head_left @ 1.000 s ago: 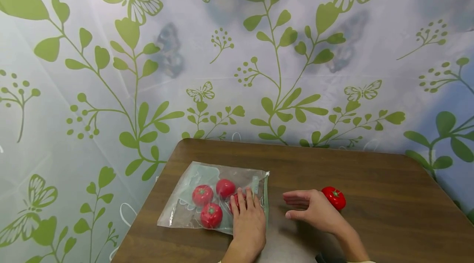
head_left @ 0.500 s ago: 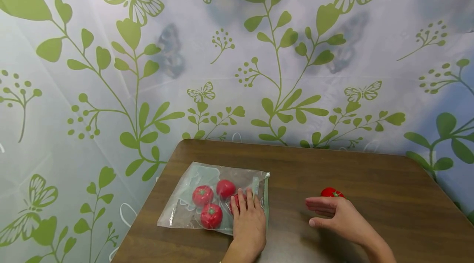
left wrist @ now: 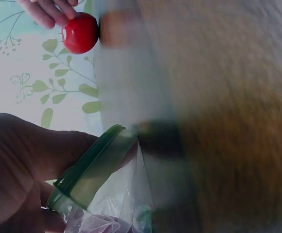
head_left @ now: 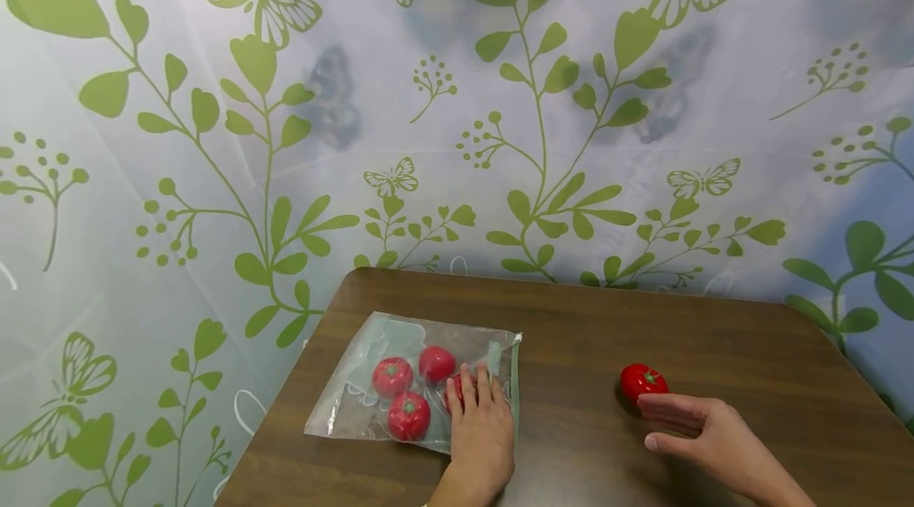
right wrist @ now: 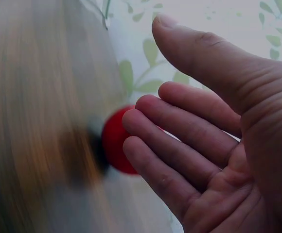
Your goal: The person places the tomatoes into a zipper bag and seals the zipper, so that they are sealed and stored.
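Note:
A clear zip bag (head_left: 343,412) with a green-edged opening lies flat on the left of the table, several red tomatoes (head_left: 408,416) inside it. My left hand (head_left: 481,432) lies over the bag's right part, fingers on the film above one tomato. In the left wrist view its thumb goes behind the bag's green rim (left wrist: 90,165), gripping that edge. One loose red tomato (head_left: 643,382) with a green top sits on the right. Just in front of it is my right hand (head_left: 714,432), fingers straight and thumb apart, holding nothing. Whether its fingertips touch the tomato is unclear.
The brown wooden table (head_left: 564,332) has rounded far corners. Right behind it hangs a pale curtain (head_left: 428,134) printed with green leaves and butterflies. Bare tabletop lies between the bag and the loose tomato.
My right hand has moved rightward and nearer to me, from left of the loose tomato to in front of it, uncovering it again. The left hand and bag stay put.

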`<state>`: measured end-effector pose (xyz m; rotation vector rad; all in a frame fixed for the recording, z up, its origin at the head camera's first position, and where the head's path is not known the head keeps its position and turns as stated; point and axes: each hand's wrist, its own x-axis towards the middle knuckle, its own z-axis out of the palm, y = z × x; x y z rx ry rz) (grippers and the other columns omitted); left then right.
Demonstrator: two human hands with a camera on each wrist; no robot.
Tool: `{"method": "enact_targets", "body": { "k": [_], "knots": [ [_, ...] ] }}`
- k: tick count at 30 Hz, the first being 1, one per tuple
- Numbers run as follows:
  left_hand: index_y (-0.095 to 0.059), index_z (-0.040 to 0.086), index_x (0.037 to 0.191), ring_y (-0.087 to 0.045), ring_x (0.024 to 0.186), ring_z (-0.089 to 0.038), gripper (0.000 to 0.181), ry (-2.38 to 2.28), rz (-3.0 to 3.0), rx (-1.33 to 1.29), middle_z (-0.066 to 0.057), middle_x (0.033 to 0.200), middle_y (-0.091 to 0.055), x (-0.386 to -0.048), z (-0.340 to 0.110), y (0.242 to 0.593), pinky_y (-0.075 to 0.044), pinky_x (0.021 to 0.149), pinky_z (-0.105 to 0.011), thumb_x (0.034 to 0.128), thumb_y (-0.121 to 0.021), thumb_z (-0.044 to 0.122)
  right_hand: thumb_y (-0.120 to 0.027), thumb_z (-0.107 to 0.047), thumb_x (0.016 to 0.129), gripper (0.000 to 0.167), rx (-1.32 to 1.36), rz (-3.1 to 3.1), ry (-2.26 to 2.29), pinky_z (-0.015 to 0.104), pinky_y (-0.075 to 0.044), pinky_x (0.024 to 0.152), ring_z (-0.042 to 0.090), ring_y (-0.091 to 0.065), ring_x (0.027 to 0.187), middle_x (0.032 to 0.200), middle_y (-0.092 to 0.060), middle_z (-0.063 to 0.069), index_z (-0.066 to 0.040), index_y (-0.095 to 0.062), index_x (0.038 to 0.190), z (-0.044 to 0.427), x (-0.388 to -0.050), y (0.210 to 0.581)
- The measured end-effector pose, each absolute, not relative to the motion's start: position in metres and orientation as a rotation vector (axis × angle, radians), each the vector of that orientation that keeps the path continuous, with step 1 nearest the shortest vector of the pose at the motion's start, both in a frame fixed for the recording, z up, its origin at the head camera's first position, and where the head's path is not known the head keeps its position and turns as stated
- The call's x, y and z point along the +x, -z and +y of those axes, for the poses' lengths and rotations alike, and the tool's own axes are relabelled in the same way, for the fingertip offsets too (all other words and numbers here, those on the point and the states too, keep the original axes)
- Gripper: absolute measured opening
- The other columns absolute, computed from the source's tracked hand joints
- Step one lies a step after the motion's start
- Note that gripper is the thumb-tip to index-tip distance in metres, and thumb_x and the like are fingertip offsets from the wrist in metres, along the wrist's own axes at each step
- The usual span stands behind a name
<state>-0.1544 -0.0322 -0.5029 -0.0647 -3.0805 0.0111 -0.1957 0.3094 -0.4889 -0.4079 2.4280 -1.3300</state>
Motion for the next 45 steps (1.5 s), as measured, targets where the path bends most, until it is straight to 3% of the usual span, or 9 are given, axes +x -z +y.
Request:
{"method": "enact_targets", "body": {
  "k": [8, 15, 25, 33, 45],
  "knots": [
    [-0.064, 0.009, 0.152, -0.041, 0.159, -0.046, 0.098, 0.004, -3.091, -0.051, -0.017, 0.168, -0.051, -0.156, -0.031, 0.502, -0.033, 0.129, -0.065, 0.0641, -0.103, 0.026, -0.078, -0.026, 0.104, 0.062, -0.289, 2.509, 1.234, 0.023, -0.063, 0.086, 0.004, -0.077, 0.113, 0.146, -0.068, 0.029, 0.009, -0.058, 0.151, 0.342, -0.194, 0.488],
    [-0.062, 0.009, 0.154, -0.040, 0.160, -0.046, 0.100, -0.003, -3.120, -0.055, -0.016, 0.169, -0.049, -0.156, -0.031, 0.501, -0.032, 0.130, -0.065, 0.0643, -0.103, 0.027, -0.077, -0.035, 0.104, 0.069, -0.142, 2.568, 1.125, 0.028, -0.065, 0.087, 0.016, -0.079, 0.116, 0.149, -0.066, 0.027, 0.006, -0.056, 0.155, 0.356, -0.197, 0.486],
    [-0.063, 0.008, 0.153, -0.040, 0.159, -0.047, 0.100, 0.002, -3.111, -0.057, -0.017, 0.169, -0.049, -0.155, -0.032, 0.501, -0.032, 0.129, -0.066, 0.0632, -0.103, 0.028, -0.083, -0.039, 0.098, 0.069, -0.160, 2.702, 1.068, 0.022, -0.063, 0.081, 0.000, -0.078, 0.104, 0.142, -0.072, 0.024, 0.005, -0.063, 0.148, 0.361, -0.204, 0.489],
    [-0.061, 0.008, 0.154, -0.039, 0.160, -0.048, 0.101, 0.011, -3.138, -0.071, -0.018, 0.170, -0.047, -0.156, -0.032, 0.500, -0.031, 0.130, -0.067, 0.0647, -0.103, 0.028, -0.085, -0.034, 0.098, 0.066, -0.242, 2.759, 1.103, 0.020, -0.062, 0.081, 0.000, -0.077, 0.104, 0.140, -0.073, 0.023, 0.005, -0.065, 0.146, 0.355, -0.214, 0.496],
    [-0.060, 0.009, 0.156, -0.037, 0.161, -0.047, 0.098, 0.001, -3.143, -0.081, -0.017, 0.171, -0.047, -0.156, -0.032, 0.499, -0.030, 0.130, -0.066, 0.0684, -0.101, 0.027, -0.086, -0.038, 0.097, 0.075, -0.216, 2.729, 1.143, 0.021, -0.063, 0.082, 0.022, -0.081, 0.114, 0.148, -0.066, 0.029, 0.008, -0.059, 0.151, 0.344, -0.234, 0.512]
  ]
}}
